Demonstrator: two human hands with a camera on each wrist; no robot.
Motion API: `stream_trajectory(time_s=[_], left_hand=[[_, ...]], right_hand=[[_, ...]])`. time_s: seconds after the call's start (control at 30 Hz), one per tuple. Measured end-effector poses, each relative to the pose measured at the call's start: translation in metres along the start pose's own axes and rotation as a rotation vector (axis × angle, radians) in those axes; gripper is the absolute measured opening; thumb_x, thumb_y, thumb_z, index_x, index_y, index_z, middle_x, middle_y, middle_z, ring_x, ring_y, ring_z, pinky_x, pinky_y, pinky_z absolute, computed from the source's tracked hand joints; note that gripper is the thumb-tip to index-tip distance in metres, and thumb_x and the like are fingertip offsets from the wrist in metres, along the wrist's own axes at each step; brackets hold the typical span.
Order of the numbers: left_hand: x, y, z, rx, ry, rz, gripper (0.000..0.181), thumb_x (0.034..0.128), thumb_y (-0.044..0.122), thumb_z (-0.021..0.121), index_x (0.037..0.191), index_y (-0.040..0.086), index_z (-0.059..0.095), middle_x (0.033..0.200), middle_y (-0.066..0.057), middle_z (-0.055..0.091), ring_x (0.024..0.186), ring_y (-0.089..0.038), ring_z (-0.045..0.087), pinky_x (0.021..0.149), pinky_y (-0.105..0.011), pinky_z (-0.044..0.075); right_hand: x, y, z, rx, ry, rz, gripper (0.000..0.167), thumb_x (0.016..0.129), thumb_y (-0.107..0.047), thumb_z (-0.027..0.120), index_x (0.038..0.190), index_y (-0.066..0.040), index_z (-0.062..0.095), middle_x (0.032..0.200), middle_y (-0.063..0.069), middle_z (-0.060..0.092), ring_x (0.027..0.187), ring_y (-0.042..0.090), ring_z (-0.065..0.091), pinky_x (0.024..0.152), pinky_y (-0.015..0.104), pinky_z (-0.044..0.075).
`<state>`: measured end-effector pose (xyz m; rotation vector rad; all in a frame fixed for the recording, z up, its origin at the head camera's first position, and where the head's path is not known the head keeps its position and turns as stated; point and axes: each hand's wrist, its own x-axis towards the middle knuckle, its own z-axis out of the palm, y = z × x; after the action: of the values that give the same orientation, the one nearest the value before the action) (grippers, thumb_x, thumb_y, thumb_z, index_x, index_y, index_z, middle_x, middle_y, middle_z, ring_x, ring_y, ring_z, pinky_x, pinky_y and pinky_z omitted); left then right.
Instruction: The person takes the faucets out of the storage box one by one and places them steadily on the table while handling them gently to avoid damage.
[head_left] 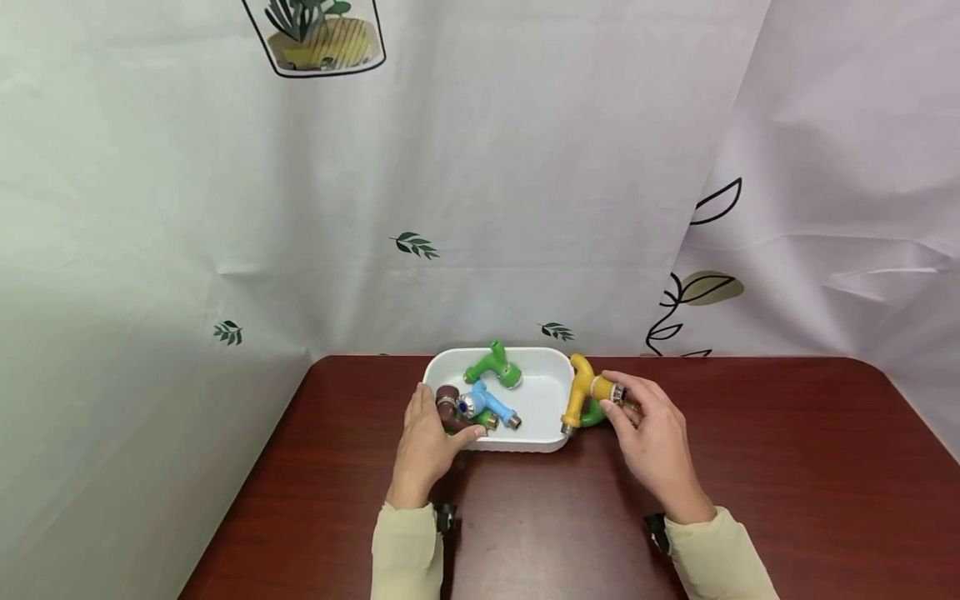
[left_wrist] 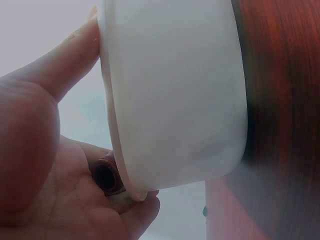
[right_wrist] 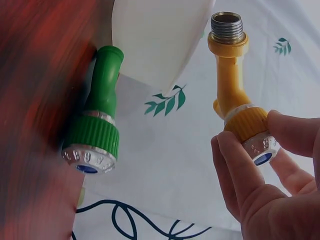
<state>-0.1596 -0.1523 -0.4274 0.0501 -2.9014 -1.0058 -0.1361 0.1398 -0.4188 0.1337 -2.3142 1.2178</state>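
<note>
The right hand [head_left: 656, 442] pinches the knob end of a yellow tap [head_left: 579, 392], held up at the right end of a white tray [head_left: 543, 400]. In the right wrist view the yellow tap [right_wrist: 231, 85] is between thumb and fingers, its metal thread upward, apart from a green tap [right_wrist: 102, 95] lying on the table. The left hand [head_left: 426, 442] grips the tray's left end; in the left wrist view the hand [left_wrist: 60, 185] has its thumb and fingers on the rim of the tray [left_wrist: 175, 100]. Beside it lies a brown pipe piece [head_left: 447, 402] in the tray.
Inside the tray also lie a green tap [head_left: 497, 365], a blue tap [head_left: 491, 404] and another green piece [head_left: 487, 420], partly hidden under the blue one. The dark red table [head_left: 525, 517] meets a pale printed cloth [head_left: 480, 167] behind.
</note>
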Motion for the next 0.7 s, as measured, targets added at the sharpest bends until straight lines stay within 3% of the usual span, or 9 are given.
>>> stream_trajectory(time_s=[0.2, 0.4, 0.7], left_hand=[[0.000, 0.000, 0.001, 0.001, -0.008, -0.006, 0.113, 0.0797, 0.038, 0.086, 0.154, -0.014, 0.018, 0.161, -0.031, 0.017, 0.149, -0.045, 0.019, 0.116, -0.055, 0.026], [0.000, -0.001, 0.000, -0.001, -0.011, -0.006, 0.113, 0.0798, 0.038, 0.086, 0.154, -0.014, 0.017, 0.162, -0.030, 0.017, 0.149, -0.045, 0.018, 0.116, -0.055, 0.026], [0.000, -0.001, 0.000, 0.004, -0.015, 0.000, 0.114, 0.0800, 0.039, 0.086, 0.154, -0.014, 0.017, 0.162, -0.030, 0.017, 0.149, -0.045, 0.018, 0.116, -0.055, 0.026]], right_hand=[[0.001, 0.001, -0.009, -0.033, 0.008, 0.022, 0.036, 0.087, -0.002, 0.077, 0.121, -0.011, 0.071, 0.108, 0.010, 0.065, 0.087, 0.019, 0.062, 0.071, 0.002, 0.042], [0.003, 0.003, -0.017, -0.026, -0.005, 0.048, 0.036, 0.088, -0.002, 0.076, 0.123, -0.010, 0.070, 0.112, 0.013, 0.065, 0.097, 0.026, 0.068, 0.073, 0.000, 0.041], [0.007, 0.008, -0.030, -0.043, -0.043, 0.075, 0.035, 0.090, -0.005, 0.075, 0.124, -0.008, 0.068, 0.110, 0.014, 0.066, 0.097, 0.027, 0.068, 0.072, 0.001, 0.042]])
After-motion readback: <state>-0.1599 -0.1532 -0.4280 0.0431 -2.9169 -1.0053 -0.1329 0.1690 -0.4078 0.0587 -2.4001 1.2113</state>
